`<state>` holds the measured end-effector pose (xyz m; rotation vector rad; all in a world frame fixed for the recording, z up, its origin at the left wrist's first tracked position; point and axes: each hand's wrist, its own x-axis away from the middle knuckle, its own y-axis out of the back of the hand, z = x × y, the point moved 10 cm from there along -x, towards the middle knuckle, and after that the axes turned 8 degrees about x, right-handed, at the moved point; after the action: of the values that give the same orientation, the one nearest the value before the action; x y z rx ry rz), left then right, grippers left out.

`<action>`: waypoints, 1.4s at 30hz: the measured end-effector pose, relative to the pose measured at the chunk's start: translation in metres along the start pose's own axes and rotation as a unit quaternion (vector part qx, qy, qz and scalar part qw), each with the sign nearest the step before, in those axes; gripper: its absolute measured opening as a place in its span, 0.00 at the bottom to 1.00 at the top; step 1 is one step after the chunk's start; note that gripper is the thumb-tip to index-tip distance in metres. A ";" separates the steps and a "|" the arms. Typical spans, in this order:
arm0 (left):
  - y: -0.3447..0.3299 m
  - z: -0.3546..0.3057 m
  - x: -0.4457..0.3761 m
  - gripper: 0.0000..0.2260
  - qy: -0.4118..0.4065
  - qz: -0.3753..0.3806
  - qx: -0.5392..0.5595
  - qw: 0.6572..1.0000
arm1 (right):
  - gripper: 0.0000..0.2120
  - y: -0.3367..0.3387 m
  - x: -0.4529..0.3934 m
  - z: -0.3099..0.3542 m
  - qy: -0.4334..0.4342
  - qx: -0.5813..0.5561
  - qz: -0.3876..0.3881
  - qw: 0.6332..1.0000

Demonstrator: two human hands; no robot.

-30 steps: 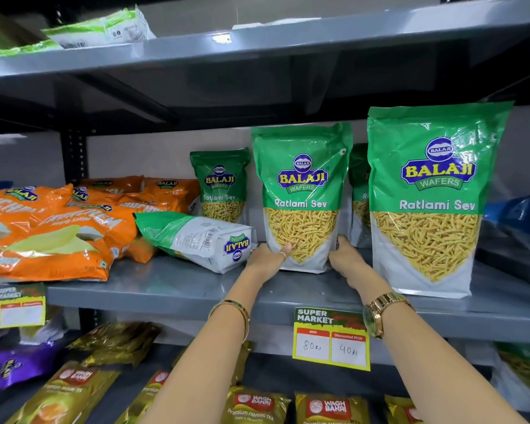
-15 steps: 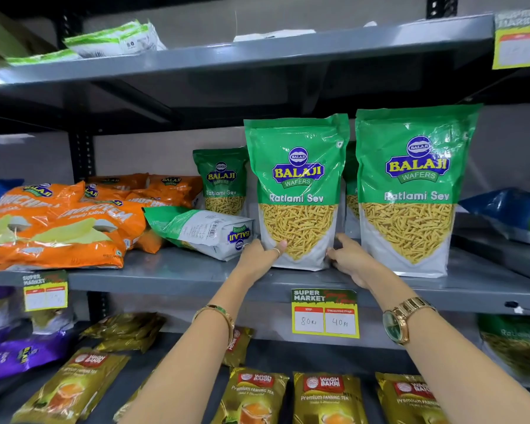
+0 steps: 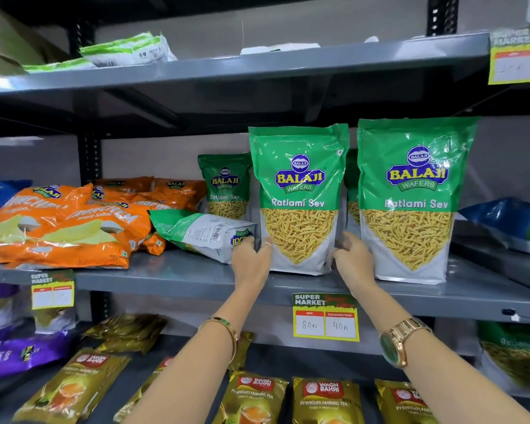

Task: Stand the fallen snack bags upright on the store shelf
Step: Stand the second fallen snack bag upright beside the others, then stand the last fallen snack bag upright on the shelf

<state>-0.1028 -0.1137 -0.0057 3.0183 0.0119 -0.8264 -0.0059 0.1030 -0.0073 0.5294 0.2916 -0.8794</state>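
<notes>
A green Ratlami Sev bag (image 3: 299, 191) stands upright in the middle of the grey shelf (image 3: 181, 273). My left hand (image 3: 253, 260) presses its lower left edge and my right hand (image 3: 354, 258) holds its lower right edge, fingers spread. To its left, another green bag (image 3: 208, 234) lies on its side, white back facing up, touching my left hand. A second upright green bag (image 3: 410, 203) stands to the right. A smaller-looking green bag (image 3: 227, 185) stands at the back, and another (image 3: 351, 185) is mostly hidden behind the two front bags.
Several orange chip bags (image 3: 58, 228) lie flat on the left of the shelf. A blue bag (image 3: 508, 221) lies on the neighbouring shelf at right. A price tag (image 3: 325, 316) hangs on the shelf edge. Tea packs (image 3: 257, 399) and purple bags (image 3: 22, 353) fill the shelf below.
The held bag has come forward toward the shelf's front edge and now stands closer to the right bag. Both hands stay at its lower sides.
</notes>
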 end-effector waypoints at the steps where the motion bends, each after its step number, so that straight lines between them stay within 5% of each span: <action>1: 0.013 -0.004 0.001 0.12 -0.012 -0.048 0.010 0.999 | 0.21 0.010 0.006 0.010 0.030 -0.012 -0.052 0.998; 6: 0.063 -0.020 -0.009 0.13 -0.072 -0.179 -0.034 0.981 | 0.15 0.021 0.039 0.084 0.251 0.015 -0.193 0.948; 14: 0.121 -0.002 -0.047 0.21 -0.035 -0.236 -0.047 0.970 | 0.15 -0.071 0.057 0.154 0.422 0.089 -0.088 0.898; 24: 0.149 0.076 -0.094 0.25 0.135 -0.169 0.066 0.974 | 0.28 -0.194 0.012 0.161 0.288 0.190 0.132 0.929; 31: 0.127 0.102 -0.128 0.32 0.197 -0.093 0.043 0.975 | 0.26 -0.221 -0.010 0.128 0.205 0.268 0.087 0.937; 37: 0.121 0.116 -0.141 0.37 0.221 -0.090 0.061 0.969 | 0.44 -0.222 -0.005 0.133 0.225 0.267 0.048 0.936; 42: 0.122 0.116 -0.142 0.34 0.205 -0.095 0.106 0.968 | 0.32 -0.222 -0.004 0.128 0.209 0.262 0.079 0.939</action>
<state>-0.2831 -0.2377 -0.0317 3.3722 0.2348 -0.2023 -0.1810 -0.0808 0.0306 1.2282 0.3951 -0.6764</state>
